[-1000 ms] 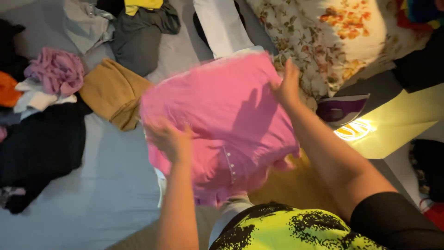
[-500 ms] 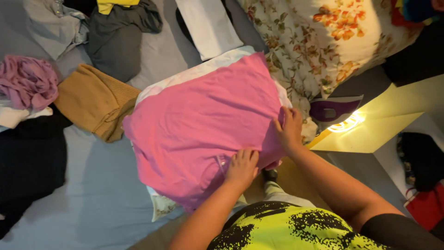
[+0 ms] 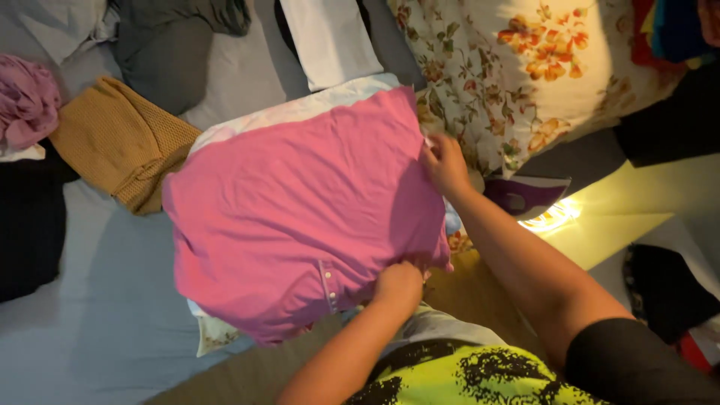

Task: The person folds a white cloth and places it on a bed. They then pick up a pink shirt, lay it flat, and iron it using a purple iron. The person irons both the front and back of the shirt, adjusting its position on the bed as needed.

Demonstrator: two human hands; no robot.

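Note:
A folded pink shirt (image 3: 300,210) with small buttons lies flat on top of a pale folded stack on the grey bed sheet (image 3: 97,315). My left hand (image 3: 399,288) pinches its near edge, close to the button strip. My right hand (image 3: 445,165) grips the shirt's far right edge, beside a floral pillow (image 3: 525,67). Both arms reach in from the lower right over my yellow-green and black top.
A mustard knitted garment (image 3: 120,142) lies left of the shirt, with a mauve garment (image 3: 26,97) and black clothing (image 3: 30,225) further left. Grey clothes (image 3: 165,45) and a white folded piece (image 3: 330,37) lie behind. A yellow lit surface (image 3: 622,217) sits at the right.
The pink shirt, held up a second ago, has been lowered and laid flat on the stack. My left hand moved from its left side to the near edge.

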